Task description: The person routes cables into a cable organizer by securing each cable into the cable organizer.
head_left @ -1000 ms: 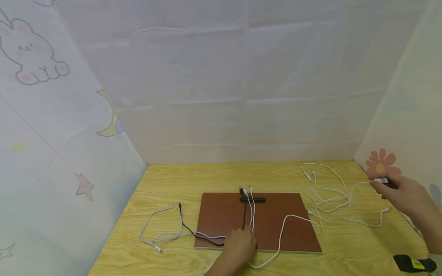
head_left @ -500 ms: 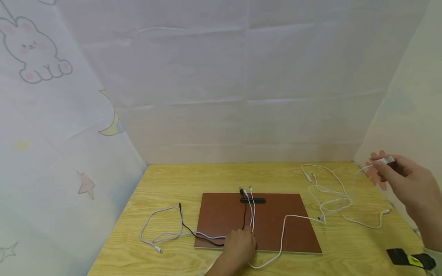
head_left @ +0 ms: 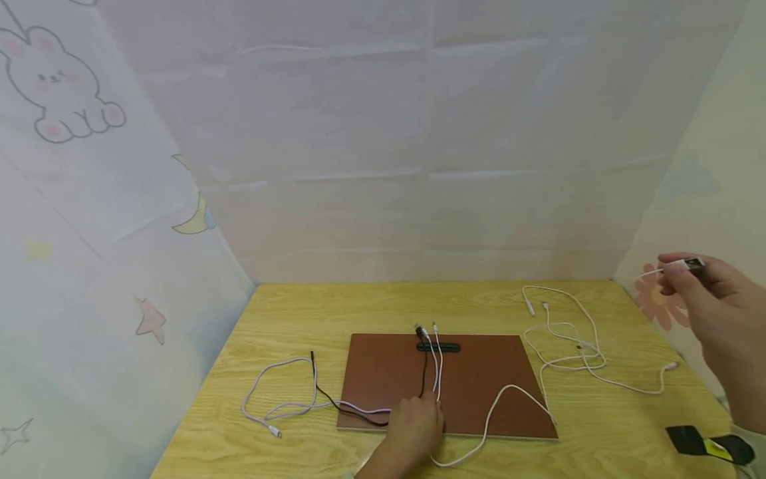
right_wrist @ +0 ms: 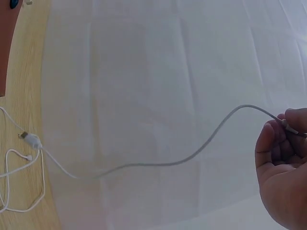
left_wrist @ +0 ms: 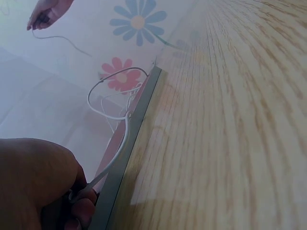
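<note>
In the head view my left hand [head_left: 414,426] rests at the front edge of a brown board [head_left: 491,399], gripping a bundle of cables: a black cable [head_left: 423,379], a lavender cable [head_left: 281,364] and white cable. The left wrist view shows white cable [left_wrist: 122,143] leaving my curled fingers along the board's edge. Raised at the far right, my right hand [head_left: 721,299] pinches a white USB plug [head_left: 685,264] between thumb and fingers. Its white cable [right_wrist: 192,157] hangs leftward from the hand in the right wrist view. What lies under the left palm is hidden.
A black cable clip [head_left: 451,347] is on the board's far edge, with several plug ends beyond it. Tangled white cables [head_left: 589,356] lie on the wooden table [head_left: 287,313] right of the board. A patterned sheet [head_left: 335,219] stands behind. A black strap [head_left: 688,440] is near the right forearm.
My right hand has risen and moved right with the USB plug, shifting the tangled white cables on the table. The left hand stays where it was.
</note>
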Tool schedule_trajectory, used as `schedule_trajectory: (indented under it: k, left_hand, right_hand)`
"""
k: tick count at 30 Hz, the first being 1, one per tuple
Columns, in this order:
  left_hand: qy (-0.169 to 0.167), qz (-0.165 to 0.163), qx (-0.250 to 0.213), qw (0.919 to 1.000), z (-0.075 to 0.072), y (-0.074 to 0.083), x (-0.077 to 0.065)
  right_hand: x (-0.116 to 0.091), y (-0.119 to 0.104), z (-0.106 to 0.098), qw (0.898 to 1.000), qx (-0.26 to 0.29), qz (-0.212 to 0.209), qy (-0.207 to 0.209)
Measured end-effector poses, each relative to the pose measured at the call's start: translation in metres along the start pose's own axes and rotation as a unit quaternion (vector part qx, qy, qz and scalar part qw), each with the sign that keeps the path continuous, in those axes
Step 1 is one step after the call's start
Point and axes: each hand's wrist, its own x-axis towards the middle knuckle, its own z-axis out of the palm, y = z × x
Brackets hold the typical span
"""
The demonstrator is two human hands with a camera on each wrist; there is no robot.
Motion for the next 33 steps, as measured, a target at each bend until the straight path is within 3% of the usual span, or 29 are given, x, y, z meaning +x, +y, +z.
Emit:
schedule_trajectory:
  k: [5, 15, 19, 26, 30, 33]
  left_hand:
    - [-0.011, -0.002, -0.01, 0.9999, -0.002, 0.0, 0.0]
    - [0.016, 0.01, -0.005, 0.9998, 0.001, -0.003, -0.001]
    - [0.016, 0.013, -0.01, 0.9997, 0.001, -0.004, -0.001]
    - [0.005, 0.008, -0.022, 0.9997, -0.001, -0.003, -0.002]
    - [-0.02, -0.008, -0.023, 0.9995, -0.006, 0.0, -0.003]
    - [-0.041, -0.02, -0.016, 0.9988, -0.009, 0.002, -0.003]
  right_hand:
    - [0.001, -0.003, 0.005, 0.995, 0.101, 0.009, -0.024]
    - [0.006, -0.009, 0.021, 0.979, 0.187, 0.023, -0.082]
    - [0.007, -0.01, 0.029, 0.981, 0.17, 0.026, -0.094]
    - [0.01, -0.014, 0.04, 0.984, 0.14, -0.01, -0.108]
    - [0.011, -0.017, 0.046, 0.988, 0.09, -0.015, -0.122]
    - [0.012, -0.017, 0.051, 0.986, 0.081, -0.018, -0.143]
